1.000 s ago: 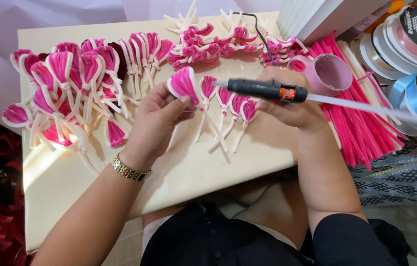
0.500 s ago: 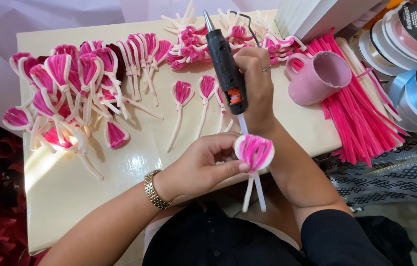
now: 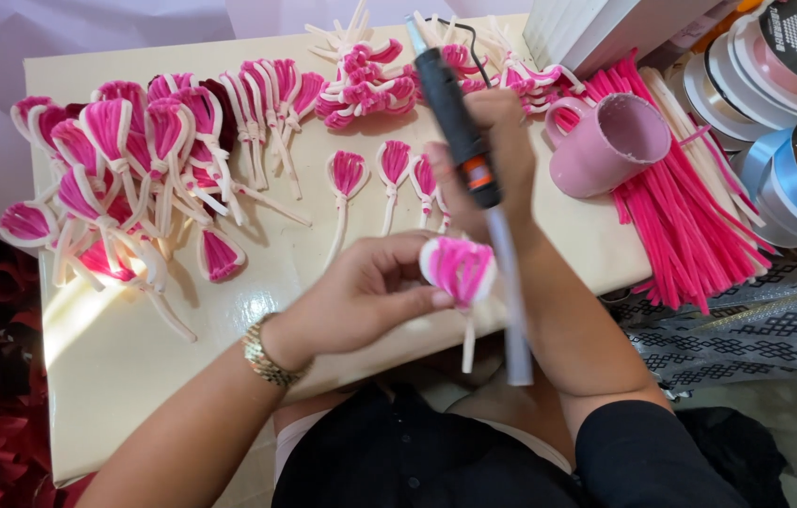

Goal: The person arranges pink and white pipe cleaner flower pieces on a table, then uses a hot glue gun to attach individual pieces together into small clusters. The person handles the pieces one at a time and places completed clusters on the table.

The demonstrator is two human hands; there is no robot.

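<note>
My left hand point(image 3: 370, 292) pinches a pink petal piece edged in white point(image 3: 458, 270), held above the table's near edge with its white stem hanging down. My right hand point(image 3: 493, 155) grips a black glue gun point(image 3: 452, 118), nozzle pointing away from me and a long white glue stick point(image 3: 510, 301) trailing back past the petal. Three similar petals point(image 3: 389, 174) lie in a row on the cream table point(image 3: 135, 357) just beyond my hands.
A heap of finished pink petals point(image 3: 126, 160) covers the table's left. More pieces point(image 3: 370, 75) lie at the far edge. A pink mug point(image 3: 605, 146) lies on its side by a bundle of pink pipe cleaners point(image 3: 690, 226). Ribbon spools point(image 3: 794, 122) stand at right.
My left hand picked a petal off the table and brought it toward me. My right hand swung the glue gun from lying crosswise to pointing away from me.
</note>
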